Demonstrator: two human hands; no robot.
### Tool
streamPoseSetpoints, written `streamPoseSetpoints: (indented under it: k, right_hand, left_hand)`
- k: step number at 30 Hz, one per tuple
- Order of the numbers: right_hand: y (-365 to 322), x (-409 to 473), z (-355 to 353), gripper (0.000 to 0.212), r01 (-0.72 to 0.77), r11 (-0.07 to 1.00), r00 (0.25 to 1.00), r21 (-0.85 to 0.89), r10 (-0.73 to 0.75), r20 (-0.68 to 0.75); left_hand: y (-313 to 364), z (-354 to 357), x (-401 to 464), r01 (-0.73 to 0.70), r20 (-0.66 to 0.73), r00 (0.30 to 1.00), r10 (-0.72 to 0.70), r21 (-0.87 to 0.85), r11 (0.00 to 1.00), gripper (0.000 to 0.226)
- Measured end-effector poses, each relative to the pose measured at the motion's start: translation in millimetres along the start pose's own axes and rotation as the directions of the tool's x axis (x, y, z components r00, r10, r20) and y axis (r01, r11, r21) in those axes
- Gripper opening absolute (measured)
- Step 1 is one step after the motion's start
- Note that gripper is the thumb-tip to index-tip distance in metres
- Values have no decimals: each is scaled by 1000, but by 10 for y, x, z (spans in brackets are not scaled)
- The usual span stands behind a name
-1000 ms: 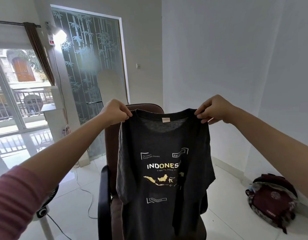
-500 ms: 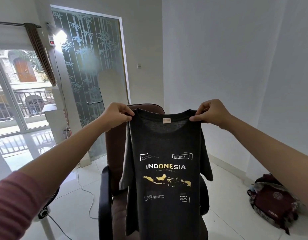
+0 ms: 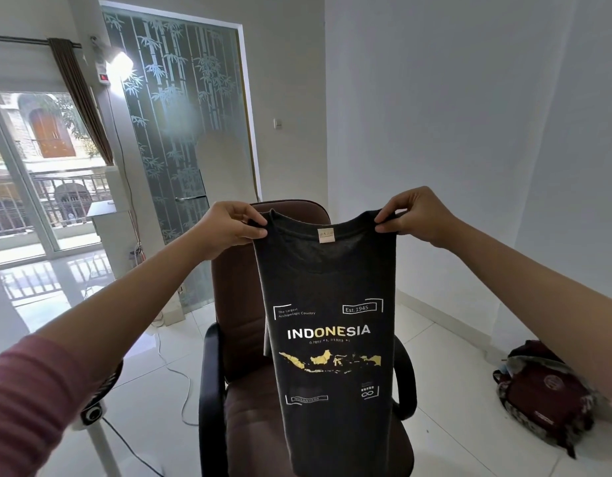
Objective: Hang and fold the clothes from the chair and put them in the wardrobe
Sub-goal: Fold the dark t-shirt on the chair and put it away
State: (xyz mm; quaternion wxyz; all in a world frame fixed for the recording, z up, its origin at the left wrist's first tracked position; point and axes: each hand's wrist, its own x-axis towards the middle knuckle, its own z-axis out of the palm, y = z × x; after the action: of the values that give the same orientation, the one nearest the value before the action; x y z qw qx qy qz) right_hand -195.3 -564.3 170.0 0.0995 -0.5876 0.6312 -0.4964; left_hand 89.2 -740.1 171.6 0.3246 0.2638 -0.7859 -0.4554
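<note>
Head view: we stretch both arms forward, left hand (image 3: 229, 226) and right hand (image 3: 413, 215) pinching the dark T-shirt (image 3: 327, 339) by its shoulders above the chair (image 3: 229, 304).

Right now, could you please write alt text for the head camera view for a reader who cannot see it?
A person's left hand and right hand hold a dark T-shirt printed "INDONESIA" up by its shoulders, in front of a brown office chair. A maroon backpack lies on the white tiled floor at right, and a frosted glass door stands behind.

White walls (image 3: 452, 115), tiled floor (image 3: 445, 390), bamboo-patterned glass door (image 3: 180, 115)
</note>
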Motion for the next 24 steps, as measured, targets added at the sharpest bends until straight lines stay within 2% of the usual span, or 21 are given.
streamPoseSetpoints:
  k: [8, 18, 20, 24]
  right_hand:
    - [-10, -18, -7, 23, 7, 1000, 999, -3, -7, 52]
    - [-55, -9, -22, 21, -17, 1000, 991, 15, 15, 131]
    - [-59, -10, -28, 19, -42, 999, 986, 15, 39, 161]
    - [-70, -30, -11, 18, -75, 997, 982, -28, 78, 174]
  left_hand:
    - [88, -38, -17, -72, 87, 995, 48, 287, 955, 18]
    - [88, -32, -48, -80, 72, 995, 75, 67, 995, 19]
    - [105, -70, -49, -38, 114, 993, 28, 83, 996, 23]
    - [130, -126, -71, 62, 175, 979, -102, 221, 973, 19]
